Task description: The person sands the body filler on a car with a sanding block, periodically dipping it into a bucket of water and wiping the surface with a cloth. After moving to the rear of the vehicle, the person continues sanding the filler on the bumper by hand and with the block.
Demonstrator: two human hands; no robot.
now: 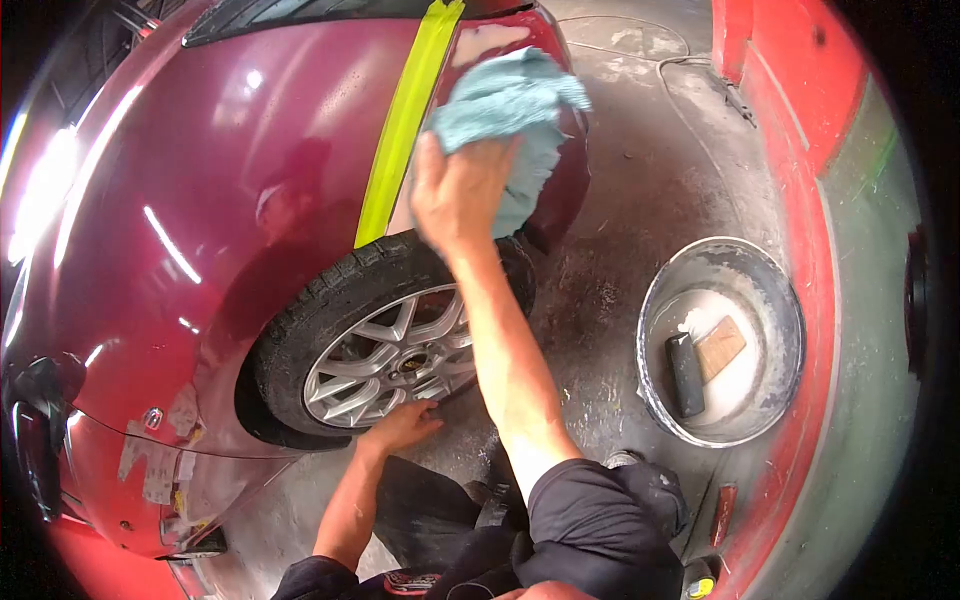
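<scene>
My right hand is closed on a crumpled light blue cloth, pressed against the dark red car's fender above the wheel. Part of the cloth hangs down beyond my fingers. Just left of it, a strip of yellow-green masking tape runs down the panel to the wheel arch. Whitish patches show on the paint by the tape. Low beside the silver-spoked wheel, my left hand rests near the rim and tyre with fingers loosely stretched, holding nothing.
On the floor to the right stands a grey bucket containing whitish liquid, a black block and a tan piece. A red-and-green panel borders the right side. A hose lies along the floor, and a red tool lies near my legs.
</scene>
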